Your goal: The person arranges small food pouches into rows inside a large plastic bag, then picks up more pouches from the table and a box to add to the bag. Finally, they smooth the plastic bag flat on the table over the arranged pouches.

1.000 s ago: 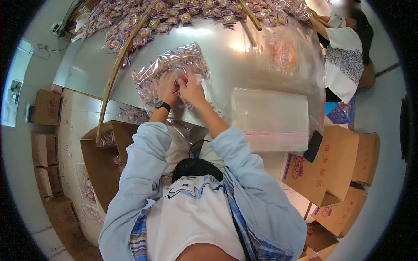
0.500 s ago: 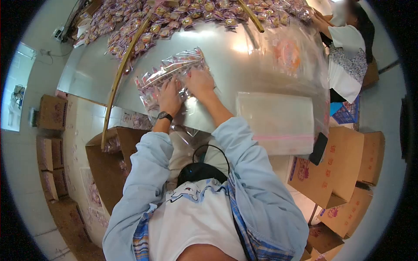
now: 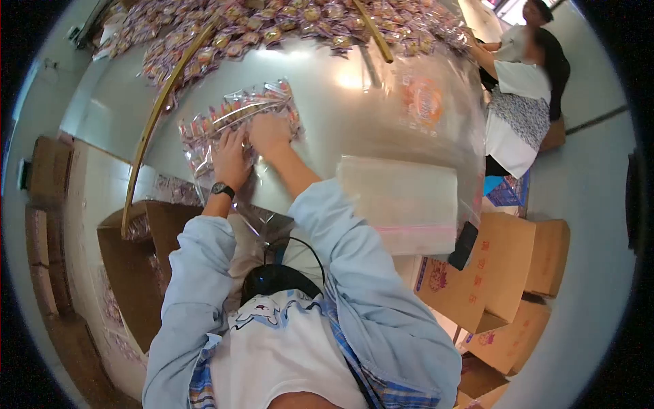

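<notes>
A clear plastic bag (image 3: 197, 158) filled with rows of small wrapped snacks lies flat on the metal table. My left hand (image 3: 231, 162), wearing a dark wristwatch (image 3: 222, 189), rests on the near part of the bag with its fingers stretched out. To its right, my right hand (image 3: 270, 135) is closed on the bag near its middle, its fingertips mostly hidden. The loose, unfilled end of the bag hangs toward my lap.
Loose wrapped snacks (image 3: 272, 27) are heaped along the far side, between wooden strips (image 3: 160, 102). Flat clear bags (image 3: 402, 194) are stacked at right, beside a black object (image 3: 464, 245). Cardboard boxes (image 3: 477, 273) stand on both sides. Two other people are at the far right.
The whole scene has shifted left in view as my head turned. Both hands stay on the bag; my right hand looks more curled. A second person now shows at the far right.
</notes>
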{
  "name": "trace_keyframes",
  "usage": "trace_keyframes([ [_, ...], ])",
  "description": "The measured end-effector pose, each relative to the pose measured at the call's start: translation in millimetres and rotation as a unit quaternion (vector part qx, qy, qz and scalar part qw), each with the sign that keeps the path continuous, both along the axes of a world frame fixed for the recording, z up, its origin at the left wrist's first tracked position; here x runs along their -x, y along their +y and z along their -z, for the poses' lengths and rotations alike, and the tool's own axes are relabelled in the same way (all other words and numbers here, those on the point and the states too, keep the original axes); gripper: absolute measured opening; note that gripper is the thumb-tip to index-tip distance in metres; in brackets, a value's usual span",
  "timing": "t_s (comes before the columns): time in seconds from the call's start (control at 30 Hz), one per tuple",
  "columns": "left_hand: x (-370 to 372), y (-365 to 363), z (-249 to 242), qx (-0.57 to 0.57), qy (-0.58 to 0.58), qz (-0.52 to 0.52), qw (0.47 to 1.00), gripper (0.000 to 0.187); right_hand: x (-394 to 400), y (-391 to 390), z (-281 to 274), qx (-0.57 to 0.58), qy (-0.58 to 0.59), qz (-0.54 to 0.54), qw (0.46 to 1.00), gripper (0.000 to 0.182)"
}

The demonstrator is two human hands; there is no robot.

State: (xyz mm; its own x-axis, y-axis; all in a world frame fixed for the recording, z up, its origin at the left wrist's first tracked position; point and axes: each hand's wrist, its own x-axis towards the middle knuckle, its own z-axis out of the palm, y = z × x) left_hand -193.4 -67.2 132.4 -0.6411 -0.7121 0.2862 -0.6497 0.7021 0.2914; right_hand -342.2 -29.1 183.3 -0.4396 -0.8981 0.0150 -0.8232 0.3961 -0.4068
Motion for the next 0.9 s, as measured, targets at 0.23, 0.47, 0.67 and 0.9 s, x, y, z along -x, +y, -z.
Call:
trace_keyframes([
  [0.23,3.9,8.6,-15.8,0.021,-0.121,-0.037,0.992,0.076,-3.8,-2.2,-0.3,-0.075,0.060,-0.029,0.995,0.024],
  [0.47,5.8,11.5,-8.9,0.044,-0.108,-0.026,0.993,0.067,-6.1,-1.9,-2.5,-0.085,0.079,-0.062,0.991,0.023],
  [0.67,8.7,5.7,-17.7,0.025,-0.119,-0.032,0.992,0.065,-13.6,-14.8,17.0,-0.069,0.131,-0.125,0.981,0.022],
  [0.9,16.0,5.7,-15.6,0.072,-0.160,-0.040,0.984,0.068,-9.3,40.7,39.8,0.160,-0.001,-0.074,0.984,0.065],
])
